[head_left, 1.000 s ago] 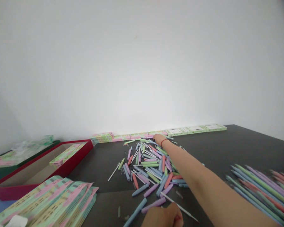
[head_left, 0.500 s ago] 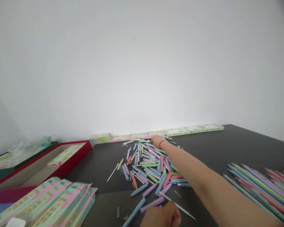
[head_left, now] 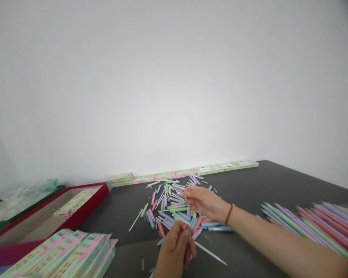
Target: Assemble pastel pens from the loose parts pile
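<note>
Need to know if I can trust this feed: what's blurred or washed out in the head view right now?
In the head view, the long pastel sticks at right are smeared by blur; the wall is washed out by glare, with the top-right corner darkening; the right hand and the pile of short pastel pieces stay readable, though soft.

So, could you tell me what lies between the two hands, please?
Between the left hand and right hand lie loose pastel pen pieces, in the head view.

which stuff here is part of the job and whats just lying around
Part of the job:
left hand
right hand
heap of pastel pen parts

Lying around:
long pastel pens
printed card stacks
red tray
packs along the wall
</note>
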A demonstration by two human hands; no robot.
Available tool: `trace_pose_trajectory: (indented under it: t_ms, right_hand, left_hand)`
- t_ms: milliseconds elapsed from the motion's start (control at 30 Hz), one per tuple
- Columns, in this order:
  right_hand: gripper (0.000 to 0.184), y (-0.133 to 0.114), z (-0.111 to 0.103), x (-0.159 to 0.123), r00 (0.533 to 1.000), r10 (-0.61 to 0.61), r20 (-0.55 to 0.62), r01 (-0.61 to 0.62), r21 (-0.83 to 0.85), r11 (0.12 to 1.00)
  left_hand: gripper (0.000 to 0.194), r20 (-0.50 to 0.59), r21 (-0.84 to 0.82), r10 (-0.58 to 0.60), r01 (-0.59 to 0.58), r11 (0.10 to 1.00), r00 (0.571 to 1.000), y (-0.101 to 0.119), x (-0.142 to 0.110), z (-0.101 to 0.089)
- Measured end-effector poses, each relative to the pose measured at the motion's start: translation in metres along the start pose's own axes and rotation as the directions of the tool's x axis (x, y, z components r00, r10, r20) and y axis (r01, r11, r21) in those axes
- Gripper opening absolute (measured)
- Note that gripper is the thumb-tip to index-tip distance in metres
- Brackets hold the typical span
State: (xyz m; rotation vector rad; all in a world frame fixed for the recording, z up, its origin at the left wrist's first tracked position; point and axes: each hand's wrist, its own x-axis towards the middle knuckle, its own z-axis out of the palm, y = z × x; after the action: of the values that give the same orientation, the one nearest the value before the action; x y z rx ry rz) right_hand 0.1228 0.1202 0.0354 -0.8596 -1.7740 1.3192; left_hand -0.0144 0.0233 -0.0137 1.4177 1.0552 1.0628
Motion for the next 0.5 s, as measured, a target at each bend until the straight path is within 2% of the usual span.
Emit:
trace_pose_trajectory:
  t_ms: [67,100,167,200,333,500]
  right_hand:
    - [0.028,-0.010,0.008,-0.038,1.000,-0.015,0.007,0.014,0.132,0.991]
    - [0.027,-0.014,0.011,-0.054,1.000,-0.014,0.015,0.009,0.271,0.963]
    - [0.025,-0.019,0.016,-0.079,1.000,-0.024,0.006,0.020,0.395,0.918]
    - [0.024,-0.021,0.018,-0.089,0.999,-0.033,-0.009,0.034,0.411,0.911]
    - [0.023,-0.025,0.020,-0.111,0.993,-0.092,-0.077,0.111,0.300,0.947]
    - [0.020,-0.027,0.020,-0.120,0.986,-0.154,-0.063,0.165,0.251,0.954]
  left_hand:
    - [0.022,0.022,0.016,0.029,-0.030,0.999,0.999,0.011,-0.004,0.003]
    - [0.024,0.037,0.043,0.043,-0.044,0.998,0.998,0.015,-0.007,0.005]
    - [0.025,0.080,0.119,0.073,-0.082,0.990,0.994,0.022,-0.013,0.010]
    - [0.025,0.103,0.159,0.091,-0.107,0.982,0.991,0.024,-0.016,0.013]
    - [0.029,0.182,0.269,0.162,-0.208,0.941,0.970,0.027,-0.024,0.020]
    - [0.033,0.214,0.374,0.190,-0.260,0.890,0.958,0.025,-0.023,0.017]
